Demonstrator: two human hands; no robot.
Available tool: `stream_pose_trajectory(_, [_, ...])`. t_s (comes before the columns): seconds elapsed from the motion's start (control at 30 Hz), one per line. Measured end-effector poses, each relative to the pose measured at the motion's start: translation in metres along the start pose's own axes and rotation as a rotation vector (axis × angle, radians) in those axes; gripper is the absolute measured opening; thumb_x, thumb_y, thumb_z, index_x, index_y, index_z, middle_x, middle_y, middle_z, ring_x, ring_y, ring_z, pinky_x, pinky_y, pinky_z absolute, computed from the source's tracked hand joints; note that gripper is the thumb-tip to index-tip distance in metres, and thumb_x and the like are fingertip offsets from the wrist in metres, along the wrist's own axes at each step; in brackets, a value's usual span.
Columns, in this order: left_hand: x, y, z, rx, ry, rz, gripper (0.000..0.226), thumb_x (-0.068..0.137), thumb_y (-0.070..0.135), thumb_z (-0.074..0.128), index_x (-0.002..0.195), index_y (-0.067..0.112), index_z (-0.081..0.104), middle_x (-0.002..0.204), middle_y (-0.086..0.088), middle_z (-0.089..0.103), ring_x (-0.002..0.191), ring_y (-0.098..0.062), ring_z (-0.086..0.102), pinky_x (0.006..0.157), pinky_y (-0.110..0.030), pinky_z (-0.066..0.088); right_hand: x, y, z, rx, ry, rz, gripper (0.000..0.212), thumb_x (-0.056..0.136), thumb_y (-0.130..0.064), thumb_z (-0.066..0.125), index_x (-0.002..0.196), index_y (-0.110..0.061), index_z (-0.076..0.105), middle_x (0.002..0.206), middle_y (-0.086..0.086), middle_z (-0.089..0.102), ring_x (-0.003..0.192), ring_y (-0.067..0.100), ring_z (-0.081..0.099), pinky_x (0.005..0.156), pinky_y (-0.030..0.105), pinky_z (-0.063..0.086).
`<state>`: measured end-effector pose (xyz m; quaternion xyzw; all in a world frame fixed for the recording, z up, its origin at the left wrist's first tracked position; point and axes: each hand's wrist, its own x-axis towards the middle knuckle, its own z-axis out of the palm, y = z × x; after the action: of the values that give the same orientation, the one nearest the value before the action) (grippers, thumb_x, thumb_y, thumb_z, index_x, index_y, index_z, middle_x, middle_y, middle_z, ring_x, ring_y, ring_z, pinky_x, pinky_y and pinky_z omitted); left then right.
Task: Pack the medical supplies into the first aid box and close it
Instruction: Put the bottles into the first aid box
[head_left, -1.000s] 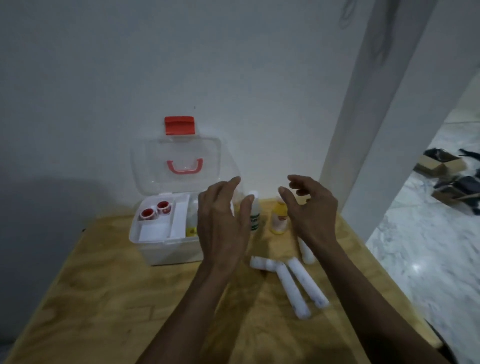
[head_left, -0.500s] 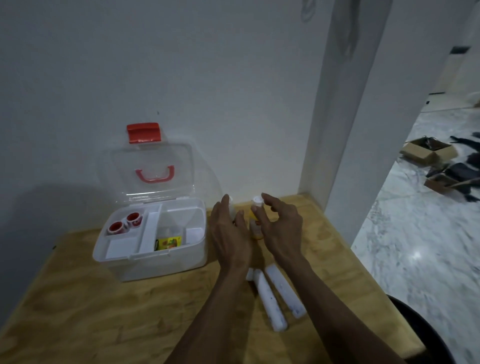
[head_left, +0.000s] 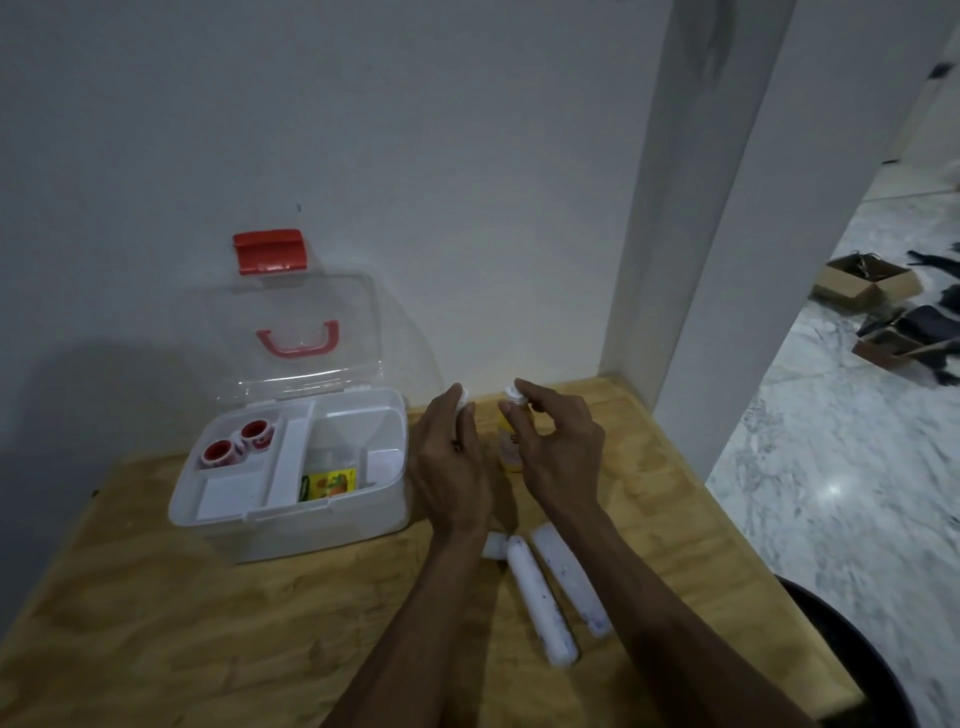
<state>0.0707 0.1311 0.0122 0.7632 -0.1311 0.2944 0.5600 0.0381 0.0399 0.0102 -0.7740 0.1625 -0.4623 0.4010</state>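
Observation:
The white first aid box (head_left: 291, 525) stands open at the left on the wooden table (head_left: 156, 623), its clear lid (head_left: 306, 312) with the red latch leaning back on the wall. Its tray holds two red-and-white tape rolls (head_left: 236, 444), and a yellow-orange packet (head_left: 328, 483) lies in the base. My left hand (head_left: 452, 467) wraps around a white bottle (head_left: 462, 397), of which only the cap shows. My right hand (head_left: 558, 452) pinches the cap of a yellow bottle (head_left: 510, 452). Two long white bandage rolls (head_left: 550, 597) and a short one (head_left: 493, 546) lie under my forearms.
The white wall runs right behind the box and bottles, and a white pillar (head_left: 675, 260) stands at the table's far right corner. A black round object (head_left: 857, 654) sits below the table's right edge. Cardboard boxes (head_left: 862, 280) lie on the marble floor beyond.
Both hands have reached forward from above the table and closed on the two bottles by the wall. The view has swung right, so the box now sits further left.

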Motion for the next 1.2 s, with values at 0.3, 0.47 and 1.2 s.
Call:
stream_pose_trajectory(0.3, [0.007, 0.05, -0.026, -0.095, 0.013, 0.067, 0.022, 0.089, 0.013, 0.069, 0.11, 0.008, 0.073, 0.105, -0.004, 0.075, 0.096, -0.013, 0.069, 0.085, -0.013, 0.048, 0.022, -0.038, -0.035, 0.054, 0.009, -0.047, 0.022, 0.081, -0.031, 0.077, 0.102, -0.026, 0.076, 0.087, -0.004, 0.072, 0.085, 0.009, 0.065, 0.075, 0.036, 0.052])
stream_pose_trajectory(0.47, [0.044, 0.081, -0.077, -0.136, 0.089, 0.067, 0.023, 0.088, 0.02, 0.071, 0.11, 0.016, 0.074, 0.104, 0.009, 0.072, 0.096, 0.003, 0.064, 0.082, -0.01, 0.051, 0.033, -0.088, -0.036, 0.086, -0.027, -0.131, 0.021, 0.082, -0.032, 0.076, 0.102, -0.024, 0.076, 0.088, -0.005, 0.073, 0.084, 0.008, 0.065, 0.073, 0.037, 0.053])
stream_pose_trajectory(1.2, [0.107, -0.018, -0.121, -0.017, -0.173, -0.029, 0.023, 0.084, 0.021, 0.074, 0.106, 0.018, 0.074, 0.102, 0.003, 0.075, 0.094, -0.008, 0.069, 0.089, -0.039, 0.056, -0.009, -0.106, 0.059, 0.129, -0.212, -0.061, 0.021, 0.084, -0.036, 0.074, 0.103, -0.027, 0.074, 0.088, -0.009, 0.071, 0.086, 0.004, 0.063, 0.078, 0.034, 0.052])
